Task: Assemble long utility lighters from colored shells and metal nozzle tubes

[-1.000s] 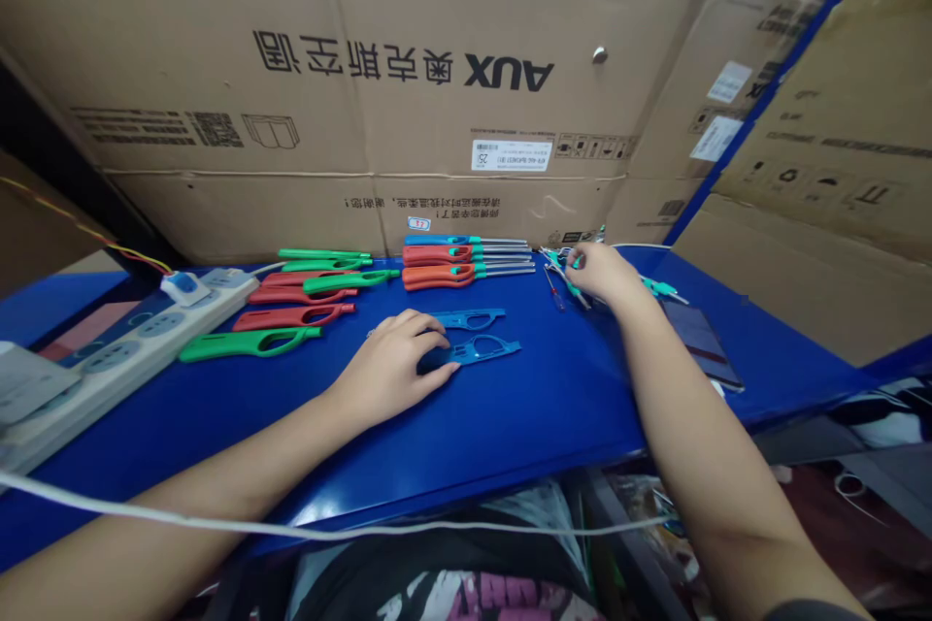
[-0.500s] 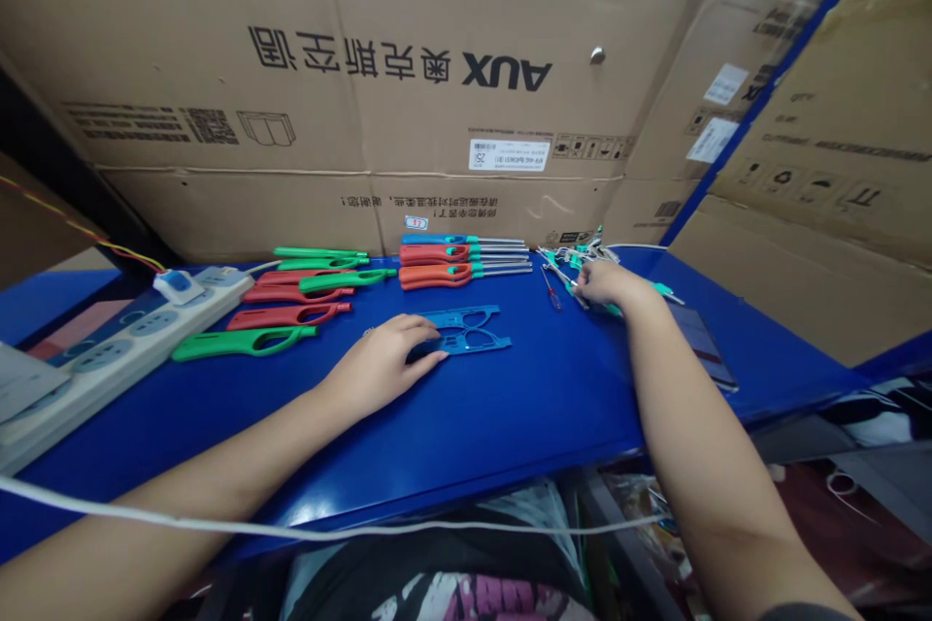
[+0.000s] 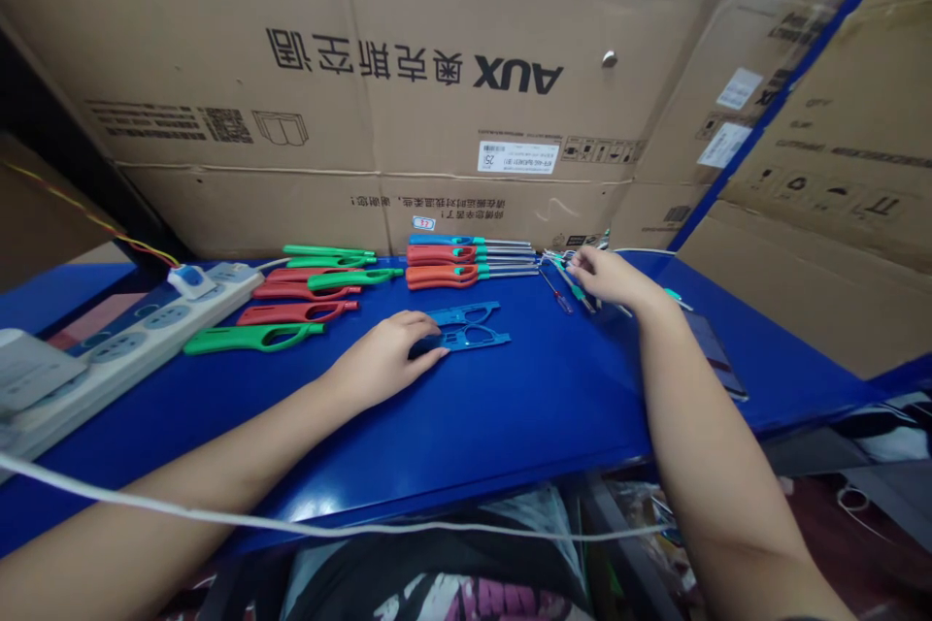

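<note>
My left hand point(image 3: 393, 357) lies curled over the left ends of two blue lighter casing halves point(image 3: 473, 340), thumb along the near side. These halves are flat on the blue table with their trigger loops pointing right. At the back right, my right hand point(image 3: 608, 277) reaches into a heap of metal lighter tubes with teal parts point(image 3: 577, 293). Its fingers are bunched together there, and what is between them is hidden. A small screwdriver point(image 3: 562, 301) lies just left of that heap.
Assembled lighters with red, orange and blue handles point(image 3: 443, 277) lie behind the casing halves. Green and red lighter casings point(image 3: 254, 338) are left of my left hand, beside a white power strip point(image 3: 138, 344). A phone-like slab point(image 3: 717, 354) lies right. Cardboard point(image 3: 408, 136) walls the back.
My right hand has shifted slightly left and back over the heap, and some tubes lie differently. The left hand stays on the blue casing halves. The view has shifted slightly.
</note>
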A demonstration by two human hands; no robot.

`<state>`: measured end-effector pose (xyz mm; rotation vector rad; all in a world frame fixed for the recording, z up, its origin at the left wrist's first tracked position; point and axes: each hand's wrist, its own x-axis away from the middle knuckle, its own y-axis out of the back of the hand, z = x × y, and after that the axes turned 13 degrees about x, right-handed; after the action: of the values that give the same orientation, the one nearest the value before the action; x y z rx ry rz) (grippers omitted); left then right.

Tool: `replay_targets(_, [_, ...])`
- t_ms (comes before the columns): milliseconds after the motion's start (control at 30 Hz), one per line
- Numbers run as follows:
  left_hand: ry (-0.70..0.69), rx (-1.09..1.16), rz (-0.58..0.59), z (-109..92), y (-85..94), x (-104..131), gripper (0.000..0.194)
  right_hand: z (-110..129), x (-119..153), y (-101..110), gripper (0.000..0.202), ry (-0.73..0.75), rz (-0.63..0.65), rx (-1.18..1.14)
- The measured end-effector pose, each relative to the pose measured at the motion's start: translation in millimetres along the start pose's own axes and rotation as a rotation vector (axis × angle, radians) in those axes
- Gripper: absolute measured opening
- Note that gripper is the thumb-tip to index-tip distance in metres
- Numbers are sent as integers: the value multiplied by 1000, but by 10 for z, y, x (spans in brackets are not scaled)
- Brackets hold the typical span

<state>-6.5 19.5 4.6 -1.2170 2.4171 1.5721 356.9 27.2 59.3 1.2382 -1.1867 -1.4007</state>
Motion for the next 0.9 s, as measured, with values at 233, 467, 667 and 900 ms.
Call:
replay_targets(233, [1, 26, -47, 32, 44, 1, 32, 322, 134, 56, 22, 317, 46, -575])
replay_targets(467, [29, 141, -363, -218, 36, -20, 45, 778, 308, 41, 30, 578, 179, -748])
replay_targets(667, [-131, 176, -383, -318, -2, 3, 26, 1110, 402, -120, 23, 762, 111, -701])
replay_targets(900, [-206, 161, -394, -289, -2, 13, 12, 1185, 421, -169, 21, 766, 104, -731])
